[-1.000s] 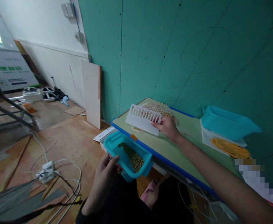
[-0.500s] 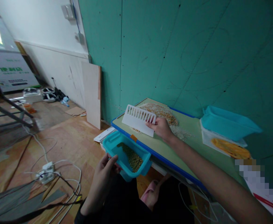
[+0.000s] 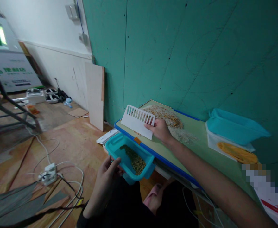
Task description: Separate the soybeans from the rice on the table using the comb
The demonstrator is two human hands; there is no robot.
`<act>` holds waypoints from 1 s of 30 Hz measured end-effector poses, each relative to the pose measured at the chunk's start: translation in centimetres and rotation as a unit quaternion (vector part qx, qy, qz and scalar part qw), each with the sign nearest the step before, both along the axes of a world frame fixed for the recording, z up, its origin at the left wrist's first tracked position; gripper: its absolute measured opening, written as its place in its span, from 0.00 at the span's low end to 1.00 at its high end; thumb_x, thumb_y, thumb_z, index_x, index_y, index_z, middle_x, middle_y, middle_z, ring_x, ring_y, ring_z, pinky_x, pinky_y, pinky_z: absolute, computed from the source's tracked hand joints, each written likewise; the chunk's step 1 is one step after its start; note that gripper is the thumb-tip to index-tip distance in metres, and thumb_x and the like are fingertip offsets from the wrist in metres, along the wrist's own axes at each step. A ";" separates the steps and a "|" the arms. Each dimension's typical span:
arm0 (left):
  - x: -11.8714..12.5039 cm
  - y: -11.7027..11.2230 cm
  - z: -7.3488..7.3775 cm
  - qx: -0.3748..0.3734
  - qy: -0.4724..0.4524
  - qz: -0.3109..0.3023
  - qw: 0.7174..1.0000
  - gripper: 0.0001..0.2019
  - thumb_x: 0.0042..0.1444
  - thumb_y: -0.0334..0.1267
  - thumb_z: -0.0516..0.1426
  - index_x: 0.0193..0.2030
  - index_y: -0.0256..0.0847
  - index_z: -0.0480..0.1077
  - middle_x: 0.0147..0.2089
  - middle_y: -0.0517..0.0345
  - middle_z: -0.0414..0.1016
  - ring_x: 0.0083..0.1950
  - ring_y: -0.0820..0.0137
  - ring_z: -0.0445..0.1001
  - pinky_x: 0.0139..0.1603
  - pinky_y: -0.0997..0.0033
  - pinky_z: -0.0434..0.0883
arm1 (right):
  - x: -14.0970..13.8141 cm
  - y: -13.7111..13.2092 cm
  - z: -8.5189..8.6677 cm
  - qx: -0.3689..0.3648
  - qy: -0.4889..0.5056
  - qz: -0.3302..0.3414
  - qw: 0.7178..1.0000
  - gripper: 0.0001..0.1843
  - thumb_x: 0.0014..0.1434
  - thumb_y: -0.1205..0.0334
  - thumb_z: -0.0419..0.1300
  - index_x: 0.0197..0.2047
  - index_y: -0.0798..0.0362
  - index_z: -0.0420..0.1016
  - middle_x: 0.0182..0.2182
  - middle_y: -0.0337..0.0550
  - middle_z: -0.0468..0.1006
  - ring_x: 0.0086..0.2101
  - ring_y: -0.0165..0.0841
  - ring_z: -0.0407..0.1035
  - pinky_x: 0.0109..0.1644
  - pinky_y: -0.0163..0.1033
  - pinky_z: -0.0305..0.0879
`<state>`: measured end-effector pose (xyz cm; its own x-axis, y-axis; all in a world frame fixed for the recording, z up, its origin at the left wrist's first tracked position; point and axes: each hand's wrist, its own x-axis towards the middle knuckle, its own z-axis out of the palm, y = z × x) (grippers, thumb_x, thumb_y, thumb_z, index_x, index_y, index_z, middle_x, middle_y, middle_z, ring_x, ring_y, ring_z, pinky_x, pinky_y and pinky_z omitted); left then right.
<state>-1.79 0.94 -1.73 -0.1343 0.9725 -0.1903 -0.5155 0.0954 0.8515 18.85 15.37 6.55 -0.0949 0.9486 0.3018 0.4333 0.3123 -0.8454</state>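
My right hand [image 3: 160, 130] grips a white slotted plastic scraper [image 3: 137, 121], held upright on the green tabletop [image 3: 177, 148] near its blue front edge. Behind the scraper lies a spread of yellowish beans and small white grains [image 3: 167, 117]. My left hand [image 3: 109, 173] holds a turquoise plastic bin [image 3: 129, 158] just below the table's edge, fingers closed round its near rim. The bin holds a layer of greenish beans [image 3: 136, 161].
A second turquoise bin [image 3: 236, 126] rests on a white tray [image 3: 215, 144] with a yellow item [image 3: 237, 153] at the table's right. A green wall stands behind. On the wooden floor to the left lie a power strip [image 3: 48, 172], cables and a leaning board [image 3: 95, 95].
My right hand has slid the scraper leftward along the tabletop toward the front edge above the bin. The left hand and the bin have stayed about where they were.
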 end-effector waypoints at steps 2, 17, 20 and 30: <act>0.0 0.0 0.0 0.003 0.002 0.002 1.000 0.14 0.46 0.44 0.69 0.28 0.39 0.71 0.20 0.63 0.73 0.21 0.74 0.70 0.24 0.76 0.68 | 0.0 -0.2 0.0 0.001 0.012 0.006 1.000 0.13 0.50 0.56 0.69 0.33 0.58 0.83 0.29 0.49 0.83 0.31 0.38 0.77 0.33 0.39 0.72; 0.1 -0.3 0.6 -0.003 0.028 0.007 1.000 0.15 0.45 0.47 0.69 0.28 0.39 0.72 0.21 0.61 0.72 0.22 0.73 0.69 0.25 0.76 0.67 | 2.9 -3.9 0.7 0.009 -0.018 -0.027 0.999 0.14 0.52 0.55 0.66 0.35 0.58 0.84 0.30 0.48 0.84 0.31 0.41 0.79 0.31 0.38 0.71; 0.1 -0.3 0.7 -0.004 0.022 0.010 1.000 0.15 0.44 0.47 0.69 0.28 0.39 0.72 0.20 0.62 0.72 0.21 0.74 0.69 0.24 0.76 0.67 | 2.8 -4.5 0.9 0.015 -0.037 -0.025 0.999 0.14 0.53 0.55 0.65 0.35 0.58 0.84 0.29 0.47 0.84 0.31 0.41 0.79 0.31 0.38 0.70; -0.1 -0.1 0.1 0.001 0.006 0.009 1.000 0.14 0.45 0.45 0.69 0.26 0.39 0.71 0.19 0.62 0.72 0.21 0.74 0.70 0.24 0.76 0.67 | 3.0 -4.3 0.4 0.021 -0.053 -0.028 0.998 0.14 0.54 0.53 0.64 0.34 0.57 0.83 0.31 0.49 0.85 0.32 0.41 0.78 0.35 0.40 0.72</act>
<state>-1.87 0.86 -1.67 -0.1531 0.9703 -0.1871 -0.5075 0.0853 0.8574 21.84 11.04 6.94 -0.0752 0.9403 0.3321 0.5369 0.3188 -0.7811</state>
